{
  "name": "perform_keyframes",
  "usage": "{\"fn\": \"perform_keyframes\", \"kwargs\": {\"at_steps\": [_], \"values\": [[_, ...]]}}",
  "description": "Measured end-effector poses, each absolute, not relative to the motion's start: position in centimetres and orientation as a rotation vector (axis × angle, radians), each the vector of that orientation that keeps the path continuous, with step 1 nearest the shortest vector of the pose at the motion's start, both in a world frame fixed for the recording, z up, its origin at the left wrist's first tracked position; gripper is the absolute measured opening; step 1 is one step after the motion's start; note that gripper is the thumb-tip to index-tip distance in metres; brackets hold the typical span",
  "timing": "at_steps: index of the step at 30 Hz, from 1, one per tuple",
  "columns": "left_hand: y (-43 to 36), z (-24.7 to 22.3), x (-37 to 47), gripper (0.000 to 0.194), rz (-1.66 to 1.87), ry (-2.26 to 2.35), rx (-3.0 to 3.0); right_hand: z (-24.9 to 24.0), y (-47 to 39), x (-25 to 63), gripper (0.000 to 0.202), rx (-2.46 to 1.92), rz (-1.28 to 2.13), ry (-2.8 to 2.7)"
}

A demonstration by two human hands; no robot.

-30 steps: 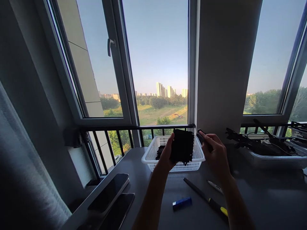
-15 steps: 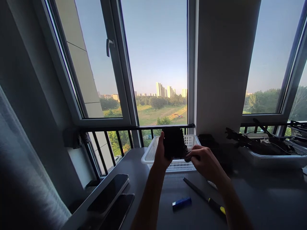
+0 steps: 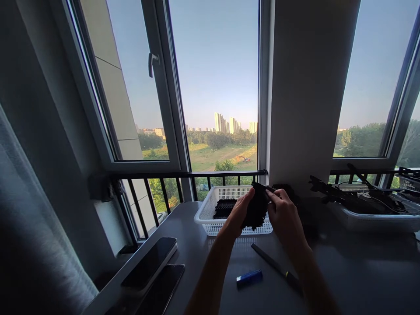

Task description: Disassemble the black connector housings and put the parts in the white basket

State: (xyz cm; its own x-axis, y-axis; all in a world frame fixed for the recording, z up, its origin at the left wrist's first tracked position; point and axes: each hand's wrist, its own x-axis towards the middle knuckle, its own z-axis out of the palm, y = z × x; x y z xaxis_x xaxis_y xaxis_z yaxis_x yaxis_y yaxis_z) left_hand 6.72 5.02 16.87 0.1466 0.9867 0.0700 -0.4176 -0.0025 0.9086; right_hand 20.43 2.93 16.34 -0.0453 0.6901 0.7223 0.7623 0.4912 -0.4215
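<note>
My left hand (image 3: 236, 216) is closed around the left edge of a black, roughly square plastic-looking part (image 3: 256, 211) with jagged edges. It is held up, tilted, over the front right of a white perforated basket (image 3: 210, 224). My right hand (image 3: 285, 215) is closed at the part's upper right edge, fingers pinched together. Something dark shows at those fingertips, too dim to name. Inside the basket lie similar black toothed parts (image 3: 224, 208). The backlight hides the part's surface detail.
Below my hands on the grey table lie a blue cylinder-like piece (image 3: 249, 278) and a long dark tool with a yellow band (image 3: 271, 261). Two phone-like slabs (image 3: 150, 261) sit left. A white tray (image 3: 370, 218) heaped with dark parts stands right, by the window.
The black part has turned and moved right, uncovering the black parts in the basket. My right hand has shifted from its lower right corner up to its upper right edge.
</note>
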Motion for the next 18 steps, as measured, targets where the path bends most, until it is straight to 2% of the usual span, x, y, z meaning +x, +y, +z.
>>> {"fn": "perform_keyframes", "kwargs": {"at_steps": [12, 18], "values": [[5.5, 17.1, 6.6, 0.046, 1.280, 0.636, 0.759, 16.7, 1.8, 18.7, 0.032, -1.305, 0.053, -1.881], [6.1, 17.6, 4.9, 0.046, 1.374, 0.549, 0.674, 16.2, 0.8, 16.6, 0.030, -1.319, -0.022, -2.065]]}}
